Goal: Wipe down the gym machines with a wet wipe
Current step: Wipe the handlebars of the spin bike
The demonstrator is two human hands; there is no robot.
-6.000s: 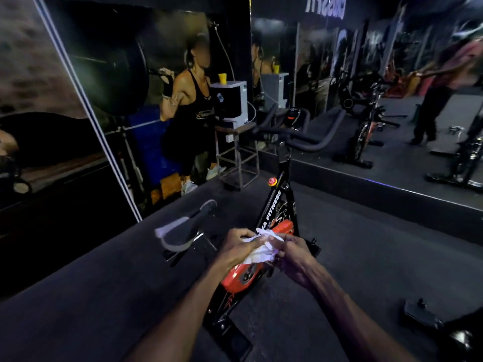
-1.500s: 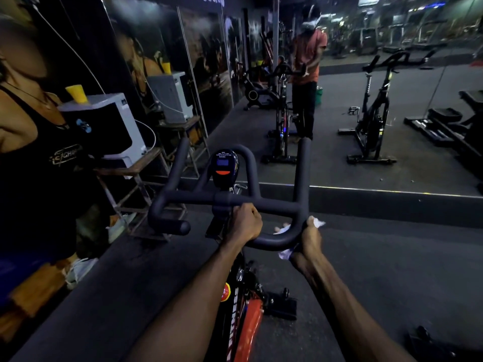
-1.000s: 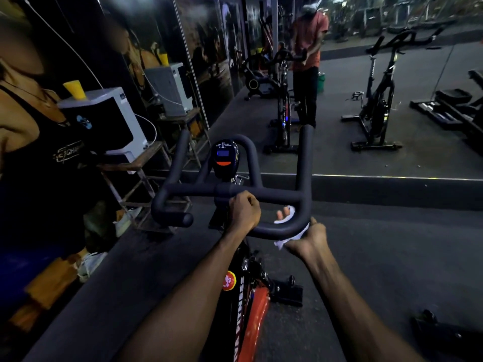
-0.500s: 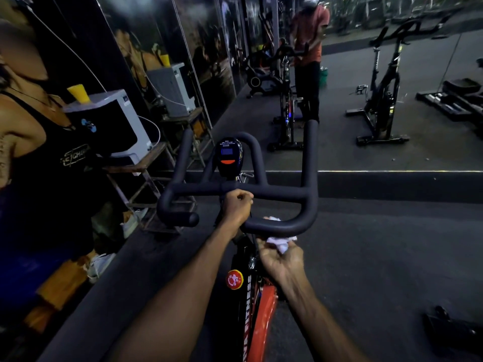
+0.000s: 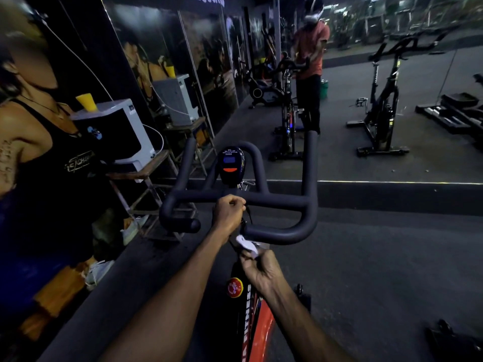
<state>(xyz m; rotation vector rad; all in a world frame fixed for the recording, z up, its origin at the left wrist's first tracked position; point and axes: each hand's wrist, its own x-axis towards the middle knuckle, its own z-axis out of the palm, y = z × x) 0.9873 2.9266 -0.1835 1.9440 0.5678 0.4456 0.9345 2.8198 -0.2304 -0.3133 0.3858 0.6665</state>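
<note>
Wiping a spin bike (image 5: 251,309), step in hand: its black handlebar (image 5: 277,202). Left hand (image 5: 230,214) grips the centre bar; right hand (image 5: 261,270) pinches a white wet wipe (image 5: 247,244) just beneath the near curve. Next, probably the stem.

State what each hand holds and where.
Left hand grips the handlebar at its centre crossbar; right hand pinches the white wipe by its near end.

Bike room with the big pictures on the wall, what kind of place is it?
Most likely a gym. The hands are at the handlebar of a spin bike, more exercise bikes stand in the wall mirror, and a poster shows someone training.
</note>
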